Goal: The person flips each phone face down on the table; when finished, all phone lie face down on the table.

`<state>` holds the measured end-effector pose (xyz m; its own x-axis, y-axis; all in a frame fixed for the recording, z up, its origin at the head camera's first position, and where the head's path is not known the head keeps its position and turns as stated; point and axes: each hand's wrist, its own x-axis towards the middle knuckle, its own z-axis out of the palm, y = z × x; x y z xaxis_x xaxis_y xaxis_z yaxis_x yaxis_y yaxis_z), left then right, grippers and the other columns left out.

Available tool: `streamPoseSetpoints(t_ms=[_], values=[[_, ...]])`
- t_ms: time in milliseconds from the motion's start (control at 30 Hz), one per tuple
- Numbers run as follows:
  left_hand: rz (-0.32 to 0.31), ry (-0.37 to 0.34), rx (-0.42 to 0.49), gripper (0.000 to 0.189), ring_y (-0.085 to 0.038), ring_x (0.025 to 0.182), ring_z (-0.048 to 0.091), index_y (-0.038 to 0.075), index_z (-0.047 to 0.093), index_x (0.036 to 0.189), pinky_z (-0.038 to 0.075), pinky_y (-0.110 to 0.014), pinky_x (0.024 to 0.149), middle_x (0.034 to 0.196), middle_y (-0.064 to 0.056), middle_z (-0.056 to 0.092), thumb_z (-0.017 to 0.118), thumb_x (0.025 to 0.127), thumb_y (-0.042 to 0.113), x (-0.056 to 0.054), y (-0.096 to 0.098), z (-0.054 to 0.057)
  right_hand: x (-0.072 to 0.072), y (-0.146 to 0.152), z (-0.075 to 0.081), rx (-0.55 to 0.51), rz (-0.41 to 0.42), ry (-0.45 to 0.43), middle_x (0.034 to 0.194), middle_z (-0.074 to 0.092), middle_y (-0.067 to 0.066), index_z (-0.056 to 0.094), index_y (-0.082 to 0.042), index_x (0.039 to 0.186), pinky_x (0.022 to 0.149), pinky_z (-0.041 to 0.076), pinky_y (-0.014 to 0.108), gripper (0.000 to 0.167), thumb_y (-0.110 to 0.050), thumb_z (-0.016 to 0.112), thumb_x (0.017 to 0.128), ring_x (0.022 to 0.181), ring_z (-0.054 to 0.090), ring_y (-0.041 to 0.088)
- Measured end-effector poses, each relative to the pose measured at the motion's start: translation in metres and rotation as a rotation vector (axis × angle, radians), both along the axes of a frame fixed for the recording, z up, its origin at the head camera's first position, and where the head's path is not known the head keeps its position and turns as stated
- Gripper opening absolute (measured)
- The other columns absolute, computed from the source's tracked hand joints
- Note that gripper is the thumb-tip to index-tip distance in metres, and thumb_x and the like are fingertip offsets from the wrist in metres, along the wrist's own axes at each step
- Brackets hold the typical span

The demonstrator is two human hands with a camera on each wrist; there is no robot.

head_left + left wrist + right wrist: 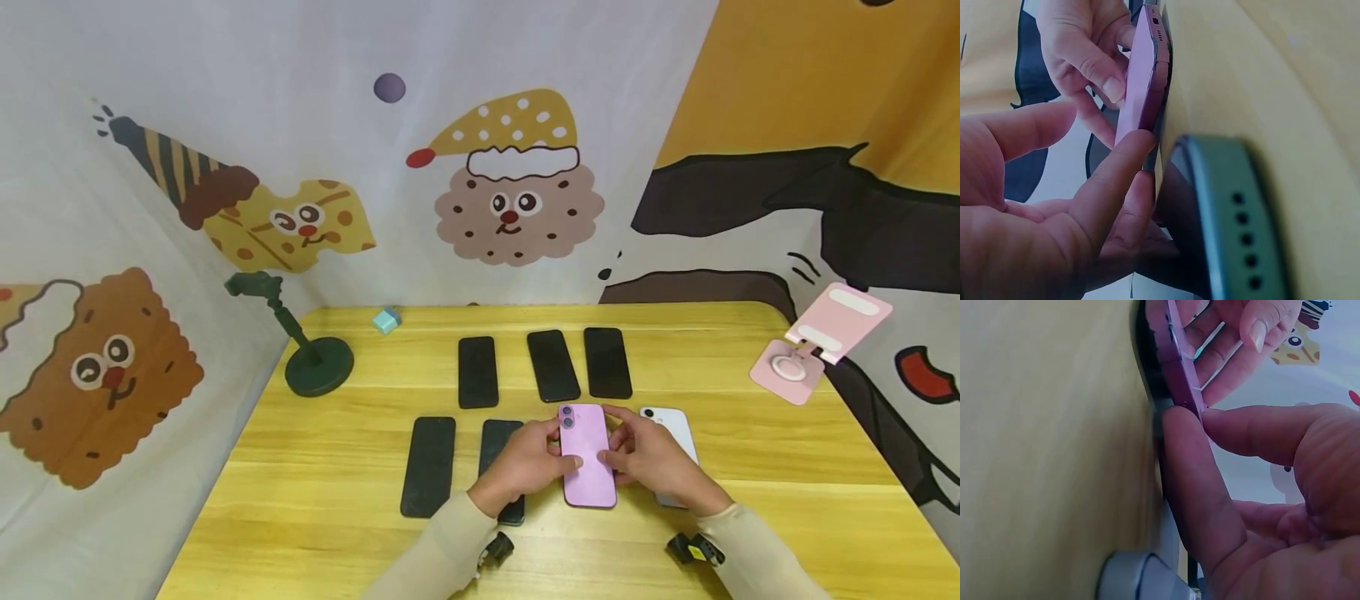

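Note:
A pink smartphone [588, 483], its back with two camera lenses facing up, is between the two hands low over the wooden table. My right hand [651, 454] pinches its right edge between thumb and fingers. At the opposite edge is my left hand [527, 458]; in the left wrist view its fingertips [1141, 140] touch the phone's side, while the thumb stands off the back. Partly hidden beneath the left hand and wrist lies a black phone [497, 440]. A white phone [677, 427], back up, lies partly behind the right hand.
Another dark phone [428, 467] lies at the left. Behind are three black phones [477, 372], [553, 365], [607, 362] in a row. A dark green stand [320, 367] and a small light-blue block [386, 320] are back left; a pink folding stand [787, 375] is at the right.

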<state>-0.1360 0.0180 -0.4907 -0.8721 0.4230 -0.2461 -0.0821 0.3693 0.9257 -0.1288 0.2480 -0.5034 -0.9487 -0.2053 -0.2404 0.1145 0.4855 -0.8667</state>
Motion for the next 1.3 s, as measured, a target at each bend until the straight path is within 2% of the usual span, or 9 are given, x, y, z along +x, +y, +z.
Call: streamPoseSetpoints(t_ms=[167, 233, 333, 467, 767, 900, 1033, 1167, 1300], values=[[0.015, -0.014, -0.015, 0.054, -0.008, 0.057, 0.052, -0.002, 0.062, 0.143, 0.039, -0.021, 0.051, 0.088, -0.002, 0.072, 0.079, 0.094, 0.01, 0.001, 0.0, 0.001, -0.001, -0.002, 0.0, 0.052, -0.018, -0.003, 0.095, 0.063, 0.013, 0.041, -0.002, 0.159, 0.058, 0.063, 0.032, 0.077, -0.002, 0.079, 0.091, 0.074, 0.066, 0.021], [0.014, -0.013, -0.015, 0.05, -0.008, 0.055, 0.05, -0.002, 0.063, 0.14, 0.037, -0.021, 0.05, 0.086, -0.001, 0.07, 0.079, 0.094, 0.01, 0.001, 0.001, 0.002, -0.002, -0.002, 0.0, 0.08, -0.025, 0.006, 0.094, 0.063, 0.012, 0.043, -0.002, 0.158, 0.057, 0.062, 0.031, 0.077, -0.002, 0.08, 0.091, 0.073, 0.066, 0.021], [0.016, -0.012, -0.006, 0.052, -0.008, 0.061, 0.056, -0.003, 0.062, 0.143, 0.04, -0.021, 0.051, 0.093, -0.002, 0.072, 0.078, 0.095, 0.009, 0.001, 0.001, 0.004, -0.003, -0.002, 0.001, 0.119, -0.018, 0.029, 0.094, 0.064, 0.011, 0.044, 0.0, 0.157, 0.057, 0.061, 0.029, 0.077, -0.003, 0.08, 0.09, 0.073, 0.065, 0.02], [0.024, -0.02, -0.008, 0.059, -0.008, 0.078, 0.063, -0.003, 0.057, 0.148, 0.048, -0.021, 0.059, 0.109, -0.007, 0.074, 0.078, 0.095, 0.01, 0.0, 0.001, 0.005, -0.003, -0.002, 0.003, 0.14, -0.023, 0.026, 0.096, 0.064, 0.01, 0.047, 0.002, 0.155, 0.058, 0.06, 0.028, 0.074, -0.005, 0.081, 0.09, 0.076, 0.065, 0.019], [0.039, -0.055, -0.001, 0.068, -0.011, 0.098, 0.067, 0.001, 0.052, 0.154, 0.059, -0.026, 0.075, 0.127, -0.008, 0.07, 0.081, 0.094, 0.013, 0.001, -0.001, 0.005, -0.001, -0.002, 0.004, 0.14, -0.023, 0.007, 0.097, 0.066, 0.01, 0.053, 0.005, 0.149, 0.06, 0.061, 0.027, 0.068, -0.009, 0.082, 0.09, 0.078, 0.065, 0.017], [0.047, -0.064, 0.002, 0.065, -0.012, 0.102, 0.067, 0.003, 0.053, 0.153, 0.061, -0.028, 0.08, 0.131, -0.009, 0.067, 0.08, 0.095, 0.016, 0.001, -0.002, 0.004, -0.001, -0.002, 0.006, 0.154, -0.033, 0.019, 0.097, 0.067, 0.009, 0.056, 0.003, 0.147, 0.059, 0.059, 0.026, 0.064, -0.013, 0.083, 0.091, 0.078, 0.065, 0.018], [0.05, -0.079, 0.056, 0.064, -0.017, 0.111, 0.068, 0.005, 0.052, 0.155, 0.063, -0.031, 0.083, 0.138, -0.013, 0.062, 0.078, 0.097, 0.016, 0.0, -0.007, 0.005, -0.001, -0.003, 0.011, 0.148, -0.048, 0.033, 0.1, 0.068, 0.009, 0.057, 0.003, 0.146, 0.062, 0.061, 0.026, 0.064, -0.016, 0.083, 0.091, 0.082, 0.066, 0.018], [0.037, -0.049, 0.086, 0.065, -0.022, 0.119, 0.067, 0.006, 0.049, 0.157, 0.063, -0.033, 0.087, 0.143, -0.015, 0.059, 0.076, 0.099, 0.019, -0.002, -0.015, 0.006, -0.002, -0.007, 0.017, 0.174, -0.041, 0.079, 0.1, 0.069, 0.007, 0.058, 0.004, 0.145, 0.061, 0.058, 0.025, 0.062, -0.019, 0.082, 0.093, 0.083, 0.065, 0.017], [0.019, -0.019, 0.114, 0.065, -0.022, 0.119, 0.066, 0.009, 0.045, 0.159, 0.061, -0.034, 0.086, 0.146, -0.016, 0.057, 0.073, 0.102, 0.021, -0.004, -0.025, 0.007, -0.002, -0.012, 0.019, 0.188, -0.01, 0.142, 0.099, 0.069, 0.004, 0.06, 0.003, 0.142, 0.063, 0.053, 0.024, 0.057, -0.024, 0.08, 0.096, 0.083, 0.062, 0.015]])
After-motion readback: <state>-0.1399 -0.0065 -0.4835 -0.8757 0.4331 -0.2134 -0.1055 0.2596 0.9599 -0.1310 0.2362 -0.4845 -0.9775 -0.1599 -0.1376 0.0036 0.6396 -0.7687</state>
